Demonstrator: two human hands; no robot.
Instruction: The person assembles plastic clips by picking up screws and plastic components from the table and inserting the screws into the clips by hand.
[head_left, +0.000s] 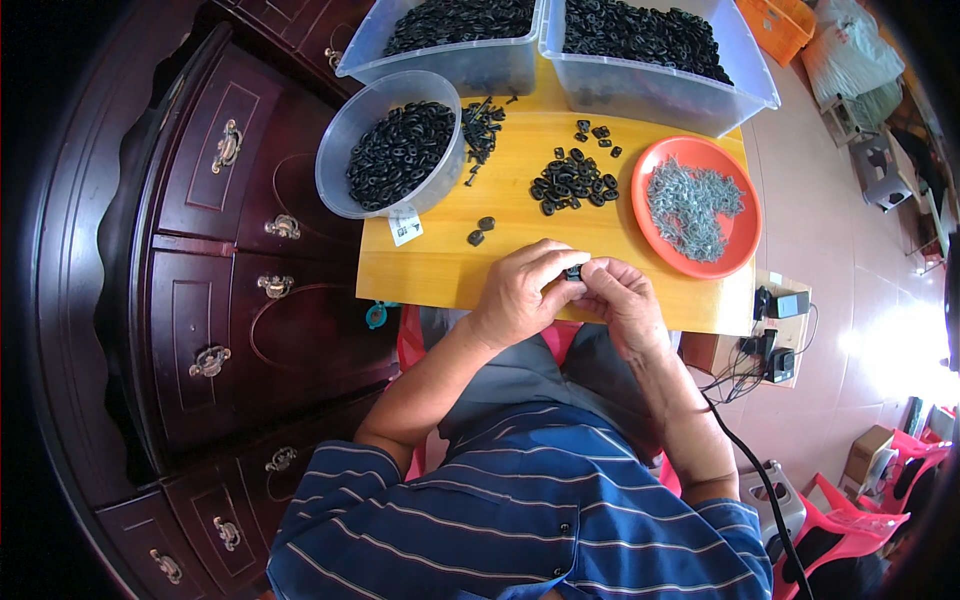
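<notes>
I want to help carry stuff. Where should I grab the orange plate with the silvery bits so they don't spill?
Probably hold the orange plate by its raised rim, both hands on opposite sides, coming from the table's near edge. It is shallow and lies flat, with the silvery hooks piled loose in the middle, so keep it level. The left side is close to the loose black rings.

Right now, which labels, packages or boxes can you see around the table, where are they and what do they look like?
Label: small white printed slip, on the table by the round clear bowl.
Cardboard box: brown, on the floor far right, beside red plastic chairs.
White bag: bulging, top right on the floor.
No screens visible.
</notes>
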